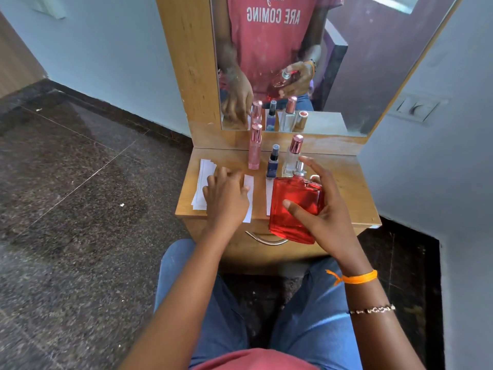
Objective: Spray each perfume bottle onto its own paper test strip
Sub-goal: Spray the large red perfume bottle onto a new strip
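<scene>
Held in right hand (pixel 324 206), red bottle (pixel 294 206), square, translucent, uncapped

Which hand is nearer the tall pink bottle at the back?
Left. The left hand rests on the strips just below-left of the tall pink bottle; the right hand grips the red bottle farther right.

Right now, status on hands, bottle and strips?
Right hand grips square red glass perfume bottle, lifted, nozzle uncapped. Left hand rests on white paper strips. Three small bottles stand behind, not blocking.
</scene>
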A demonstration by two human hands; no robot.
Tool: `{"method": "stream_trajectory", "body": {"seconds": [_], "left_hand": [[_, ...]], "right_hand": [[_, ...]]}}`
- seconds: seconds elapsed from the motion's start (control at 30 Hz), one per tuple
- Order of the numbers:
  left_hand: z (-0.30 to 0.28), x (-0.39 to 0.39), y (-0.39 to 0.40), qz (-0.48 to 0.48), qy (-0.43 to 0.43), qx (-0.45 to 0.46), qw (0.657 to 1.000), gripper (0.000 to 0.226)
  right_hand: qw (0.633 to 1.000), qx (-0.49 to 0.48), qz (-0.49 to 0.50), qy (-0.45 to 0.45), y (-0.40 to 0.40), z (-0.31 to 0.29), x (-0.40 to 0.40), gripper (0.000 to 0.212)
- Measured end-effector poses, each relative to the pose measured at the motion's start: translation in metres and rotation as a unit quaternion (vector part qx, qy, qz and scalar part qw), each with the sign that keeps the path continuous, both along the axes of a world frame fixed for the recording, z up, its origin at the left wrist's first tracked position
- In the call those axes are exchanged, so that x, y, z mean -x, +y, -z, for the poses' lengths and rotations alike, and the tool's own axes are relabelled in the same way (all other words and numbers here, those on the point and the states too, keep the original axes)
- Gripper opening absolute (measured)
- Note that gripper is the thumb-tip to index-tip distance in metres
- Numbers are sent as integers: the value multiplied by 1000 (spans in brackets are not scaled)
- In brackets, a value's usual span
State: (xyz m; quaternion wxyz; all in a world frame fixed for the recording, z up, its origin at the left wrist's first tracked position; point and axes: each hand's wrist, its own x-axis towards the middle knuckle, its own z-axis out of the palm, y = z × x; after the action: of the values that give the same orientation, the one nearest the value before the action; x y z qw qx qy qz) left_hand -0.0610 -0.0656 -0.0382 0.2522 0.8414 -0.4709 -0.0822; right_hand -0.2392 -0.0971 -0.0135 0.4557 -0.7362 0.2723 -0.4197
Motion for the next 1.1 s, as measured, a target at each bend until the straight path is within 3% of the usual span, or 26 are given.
{"method": "stream_trajectory", "body": {"seconds": [0.1, 0.27, 0.4, 0.53, 0.63, 0.73, 0.83, 0.93, 1.1], "left_hand": [[6, 6, -5, 7, -54, -6, 998, 31], [6, 7, -8, 3, -28, 19, 999, 32], [0, 5, -2, -12, 142, 110, 984, 43], [-6, -1, 5, -3, 239, 126, 963, 17], [-13, -3, 12, 8, 329, 150, 932, 23], [-23, -6, 18, 14, 395, 162, 904, 19], [-32, -8, 21, 9, 457, 143, 878, 15], [-40, -5, 21, 14, 506, 125, 853, 15], [-46, 1, 20, 21, 529, 125, 839, 16]], "right_hand": [[1000, -10, -21, 1, 0, -1, -1, 68], [996, -68, -43, -44, -1, 4, -2, 66], [973, -176, -62, -135, 0, 7, -2, 66], [959, -208, -82, -174, 4, 9, -6, 65], [959, -214, -75, -168, 6, 7, -7, 65], [983, -145, -11, -112, 7, 0, -8, 66], [998, 12, 58, 29, 5, -8, -10, 70], [961, 162, 106, 198, 7, -16, -16, 72], [887, 293, 143, 328, 12, -21, -27, 68]]}}
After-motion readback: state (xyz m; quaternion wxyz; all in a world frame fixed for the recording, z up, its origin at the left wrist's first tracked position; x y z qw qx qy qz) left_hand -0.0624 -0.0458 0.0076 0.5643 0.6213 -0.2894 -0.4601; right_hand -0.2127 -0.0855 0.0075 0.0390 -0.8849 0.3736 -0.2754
